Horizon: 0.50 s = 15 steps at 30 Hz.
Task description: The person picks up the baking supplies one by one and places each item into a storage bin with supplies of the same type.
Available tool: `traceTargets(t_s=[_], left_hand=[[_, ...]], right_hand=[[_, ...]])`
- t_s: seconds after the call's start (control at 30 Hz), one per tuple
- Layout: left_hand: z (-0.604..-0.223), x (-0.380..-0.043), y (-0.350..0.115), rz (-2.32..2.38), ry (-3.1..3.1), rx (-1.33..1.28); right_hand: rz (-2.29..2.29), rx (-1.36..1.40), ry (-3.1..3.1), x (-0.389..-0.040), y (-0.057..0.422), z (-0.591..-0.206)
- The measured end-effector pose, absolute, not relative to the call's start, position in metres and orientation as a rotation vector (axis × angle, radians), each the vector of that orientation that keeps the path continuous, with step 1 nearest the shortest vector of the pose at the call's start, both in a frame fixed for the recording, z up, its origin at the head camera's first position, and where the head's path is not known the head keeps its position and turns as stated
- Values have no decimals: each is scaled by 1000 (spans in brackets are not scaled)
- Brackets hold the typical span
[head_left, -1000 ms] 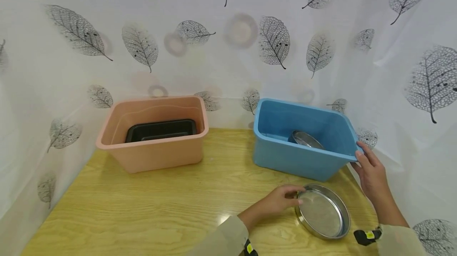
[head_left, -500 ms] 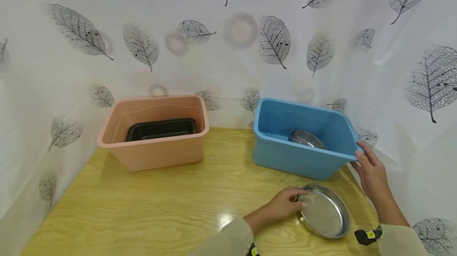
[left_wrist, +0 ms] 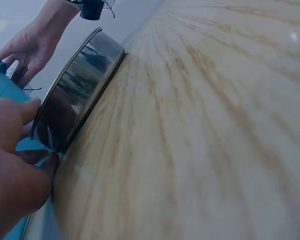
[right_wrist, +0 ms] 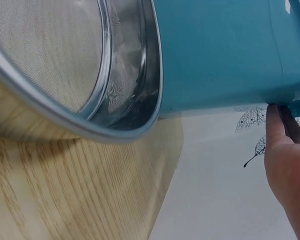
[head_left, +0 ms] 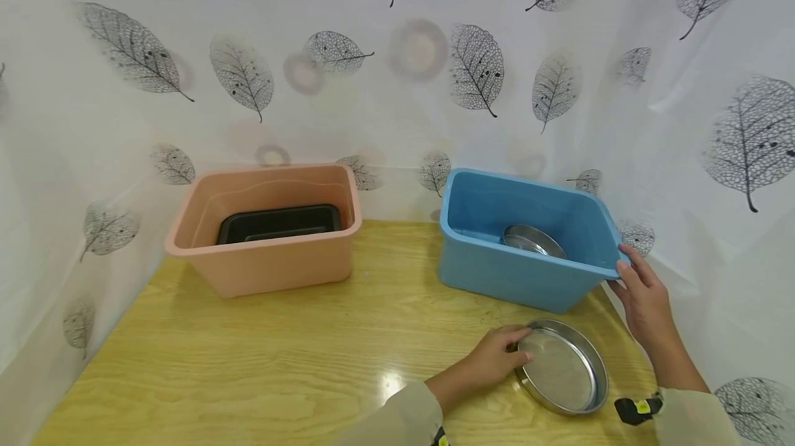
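A round metal sieve (head_left: 555,370) with a fine mesh (right_wrist: 45,47) lies on the wooden table, in front of the blue plastic tub (head_left: 503,273). My left hand (head_left: 493,356) holds the sieve at its left side. In the left wrist view, fingers of the left hand (left_wrist: 15,155) bend over the rim and down by the base of the sieve wall (left_wrist: 77,82). At the tub's right front corner, my right hand (head_left: 646,301) grips the rim. Another round metal piece (head_left: 533,239) leans inside the tub, its lower part hidden by the front wall.
A pink plastic tub (head_left: 273,266) stands at the back left with a black rectangular tray (head_left: 279,221) inside. Between the tubs runs bare wooden table (head_left: 397,273). A white curtain with leaf prints (head_left: 410,114) hangs behind and at both sides.
My left hand has moved slightly right, and its fingers have closed onto the sieve's edge. The right hand has stayed on the blue tub's rim. The tubs have not moved.
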State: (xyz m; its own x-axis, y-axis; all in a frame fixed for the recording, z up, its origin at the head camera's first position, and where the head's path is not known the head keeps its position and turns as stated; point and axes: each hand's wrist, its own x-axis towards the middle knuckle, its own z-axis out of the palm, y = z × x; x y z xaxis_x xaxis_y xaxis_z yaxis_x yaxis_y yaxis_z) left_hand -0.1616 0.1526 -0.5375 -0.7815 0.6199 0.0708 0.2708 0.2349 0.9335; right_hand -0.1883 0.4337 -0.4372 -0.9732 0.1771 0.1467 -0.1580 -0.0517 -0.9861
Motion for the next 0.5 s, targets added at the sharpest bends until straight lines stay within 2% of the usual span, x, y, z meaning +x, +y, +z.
traceTargets(t_s=[0.27, 0.5], left_hand=[[-539, -163, 154, 1450, 2255, 966], [-538, -162, 151, 1471, 2240, 952]], right_hand=[[2111, -29, -2008, -188, 434, -437], [2095, -59, -2032, -188, 435, -436]])
